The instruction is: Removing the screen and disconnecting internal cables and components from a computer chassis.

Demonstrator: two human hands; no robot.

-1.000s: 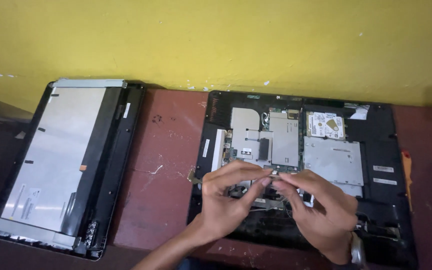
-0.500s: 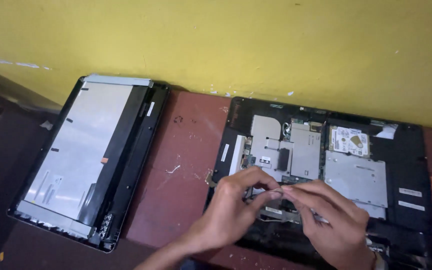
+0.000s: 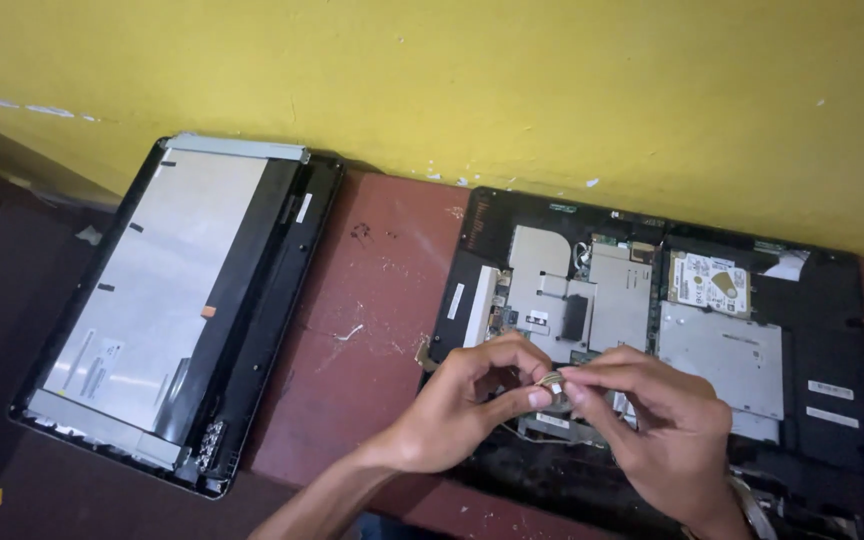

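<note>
My left hand [image 3: 462, 405] and my right hand [image 3: 652, 425] meet over the lower middle of an opened black laptop base [image 3: 822, 330]. Both pinch one small metallic part [image 3: 552, 381] between thumb and fingertips, just above the board. The base shows silver shield plates [image 3: 552, 280], a hard drive [image 3: 709, 281] at the upper right and a flat silver drive bay [image 3: 722, 355]. A wristband shows on my right wrist [image 3: 747, 500].
A detached laptop screen panel [image 3: 162, 300] lies back-up at the left on the dark red table [image 3: 372, 300]. A yellow wall [image 3: 452, 90] rises right behind both. The table's left part is darker, with small scraps on it.
The view has shifted, so everything sits further right in frame. My hands stay together over the same spot of the laptop base, fingertips still pinching the small part.
</note>
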